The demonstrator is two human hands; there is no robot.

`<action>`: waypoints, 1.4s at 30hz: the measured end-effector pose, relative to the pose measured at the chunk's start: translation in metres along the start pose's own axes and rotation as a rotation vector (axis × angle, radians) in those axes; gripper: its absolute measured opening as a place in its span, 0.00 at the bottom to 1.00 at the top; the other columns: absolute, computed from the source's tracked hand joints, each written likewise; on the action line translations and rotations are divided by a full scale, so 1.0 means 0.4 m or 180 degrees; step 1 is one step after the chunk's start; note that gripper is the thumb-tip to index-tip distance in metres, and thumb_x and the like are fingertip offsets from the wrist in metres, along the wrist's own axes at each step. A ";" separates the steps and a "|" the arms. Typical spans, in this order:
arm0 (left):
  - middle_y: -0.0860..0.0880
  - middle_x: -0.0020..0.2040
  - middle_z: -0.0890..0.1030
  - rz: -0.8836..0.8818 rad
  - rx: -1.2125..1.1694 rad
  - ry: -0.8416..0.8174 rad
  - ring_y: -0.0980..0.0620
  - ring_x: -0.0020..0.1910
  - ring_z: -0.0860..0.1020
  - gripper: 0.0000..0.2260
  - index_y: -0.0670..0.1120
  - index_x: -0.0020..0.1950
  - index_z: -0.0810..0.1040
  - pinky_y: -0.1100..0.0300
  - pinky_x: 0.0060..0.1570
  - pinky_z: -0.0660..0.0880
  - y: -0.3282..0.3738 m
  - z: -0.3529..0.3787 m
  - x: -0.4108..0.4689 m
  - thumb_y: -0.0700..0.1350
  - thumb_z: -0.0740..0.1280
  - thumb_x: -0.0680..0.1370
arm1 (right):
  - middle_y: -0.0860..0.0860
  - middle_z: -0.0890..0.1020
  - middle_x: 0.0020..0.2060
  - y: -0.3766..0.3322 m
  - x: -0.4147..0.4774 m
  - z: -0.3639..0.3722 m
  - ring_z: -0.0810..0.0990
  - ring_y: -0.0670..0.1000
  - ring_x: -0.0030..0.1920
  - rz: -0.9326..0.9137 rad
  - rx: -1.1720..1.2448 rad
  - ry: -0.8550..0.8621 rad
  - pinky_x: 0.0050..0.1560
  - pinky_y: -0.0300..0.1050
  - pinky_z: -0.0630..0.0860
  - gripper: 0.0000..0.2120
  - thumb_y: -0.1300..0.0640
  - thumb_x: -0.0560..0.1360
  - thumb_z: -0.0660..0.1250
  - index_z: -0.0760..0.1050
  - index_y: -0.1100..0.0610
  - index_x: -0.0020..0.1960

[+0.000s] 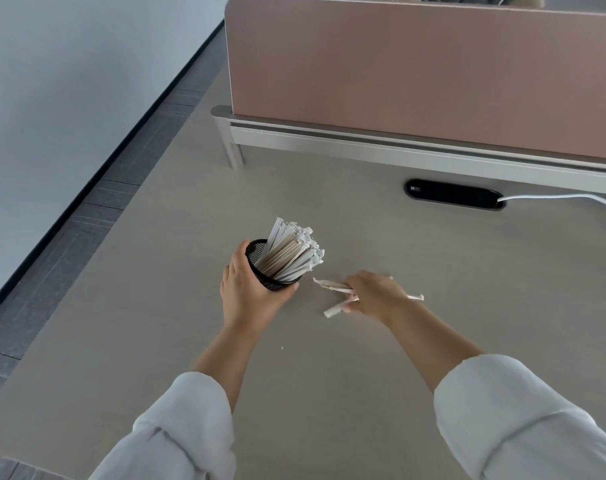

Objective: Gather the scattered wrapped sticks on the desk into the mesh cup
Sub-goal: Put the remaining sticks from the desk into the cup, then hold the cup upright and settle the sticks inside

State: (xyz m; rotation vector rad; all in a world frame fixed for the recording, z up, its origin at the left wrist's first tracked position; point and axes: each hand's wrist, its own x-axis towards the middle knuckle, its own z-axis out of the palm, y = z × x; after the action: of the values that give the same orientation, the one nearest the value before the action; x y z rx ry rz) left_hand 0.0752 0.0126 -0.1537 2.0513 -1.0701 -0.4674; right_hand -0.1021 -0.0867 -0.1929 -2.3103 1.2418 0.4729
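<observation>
A black mesh cup (269,279) sits tilted to the right in the middle of the desk, packed with several white paper-wrapped sticks (291,251) that fan out of its mouth. My left hand (246,289) is wrapped around the cup's lower left side. Just right of it, my right hand (374,292) is closed over a few loose wrapped sticks (331,286) low over the desk surface; their ends poke out on both sides of the fingers.
A pink divider panel (416,71) on a metal rail closes off the back of the desk (294,393). A black cable port (454,194) with a white cable (564,196) lies behind my right hand. The desk's left edge drops to a dark floor.
</observation>
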 end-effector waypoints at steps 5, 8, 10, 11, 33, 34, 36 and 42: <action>0.49 0.61 0.74 0.0078 0.0055 -0.0071 0.44 0.60 0.70 0.41 0.46 0.66 0.63 0.45 0.62 0.67 -0.002 0.004 -0.017 0.49 0.78 0.59 | 0.57 0.73 0.60 -0.005 -0.018 0.042 0.75 0.60 0.60 0.0232 -0.0114 0.0256 0.55 0.51 0.72 0.16 0.51 0.79 0.58 0.70 0.60 0.62; 0.49 0.60 0.75 0.0138 0.0114 -0.0077 0.44 0.59 0.71 0.40 0.47 0.65 0.64 0.43 0.61 0.68 -0.005 0.007 -0.019 0.51 0.78 0.58 | 0.61 0.77 0.55 0.006 -0.039 0.035 0.77 0.62 0.56 0.0621 0.0696 0.0788 0.48 0.50 0.71 0.13 0.54 0.80 0.55 0.67 0.60 0.60; 0.50 0.59 0.76 0.0144 0.0148 -0.0075 0.44 0.58 0.72 0.39 0.47 0.64 0.64 0.43 0.60 0.69 -0.004 0.014 -0.022 0.52 0.77 0.58 | 0.61 0.78 0.45 0.019 -0.055 0.007 0.78 0.62 0.48 0.0869 0.1518 0.1311 0.41 0.47 0.67 0.10 0.55 0.80 0.55 0.66 0.61 0.57; 0.50 0.59 0.76 0.0143 0.0162 -0.0087 0.44 0.58 0.72 0.39 0.48 0.64 0.64 0.44 0.60 0.69 -0.001 0.018 -0.025 0.53 0.77 0.57 | 0.58 0.76 0.40 0.025 -0.066 -0.015 0.77 0.60 0.43 0.0986 0.1953 0.1650 0.40 0.45 0.66 0.08 0.55 0.79 0.57 0.67 0.60 0.53; 0.53 0.58 0.76 0.0969 -0.0136 -0.0665 0.46 0.59 0.72 0.38 0.51 0.62 0.66 0.53 0.58 0.70 0.131 0.087 -0.102 0.49 0.79 0.56 | 0.46 0.70 0.67 -0.065 -0.274 -0.159 0.65 0.50 0.71 -0.0400 0.2960 0.2474 0.71 0.48 0.62 0.28 0.34 0.63 0.63 0.69 0.40 0.62; 0.52 0.57 0.77 0.1016 -0.0169 -0.0584 0.45 0.58 0.73 0.37 0.52 0.61 0.66 0.54 0.58 0.69 0.131 0.085 -0.100 0.49 0.79 0.56 | 0.47 0.70 0.67 -0.059 -0.285 -0.177 0.66 0.51 0.71 -0.0540 0.3214 0.2703 0.72 0.49 0.63 0.30 0.34 0.65 0.61 0.67 0.43 0.64; 0.51 0.56 0.78 0.1110 -0.0203 -0.0474 0.44 0.57 0.74 0.37 0.55 0.59 0.63 0.55 0.57 0.68 0.138 0.083 -0.098 0.49 0.79 0.55 | 0.49 0.67 0.72 -0.052 -0.285 -0.198 0.62 0.49 0.74 -0.0441 0.3210 0.2943 0.74 0.47 0.58 0.33 0.35 0.71 0.55 0.63 0.50 0.72; 0.51 0.58 0.77 0.1194 -0.0032 -0.0384 0.45 0.59 0.73 0.40 0.47 0.63 0.67 0.53 0.58 0.69 0.157 0.096 -0.101 0.50 0.79 0.55 | 0.48 0.44 0.78 -0.080 -0.224 -0.179 0.40 0.47 0.78 0.0201 0.1489 0.1425 0.77 0.54 0.41 0.30 0.42 0.80 0.47 0.43 0.53 0.77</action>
State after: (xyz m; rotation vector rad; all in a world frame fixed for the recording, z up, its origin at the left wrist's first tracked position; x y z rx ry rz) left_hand -0.0056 0.0054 -0.1312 1.7744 -1.4836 -0.4045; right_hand -0.1173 -0.0500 -0.0806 -2.0258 1.4425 -0.3130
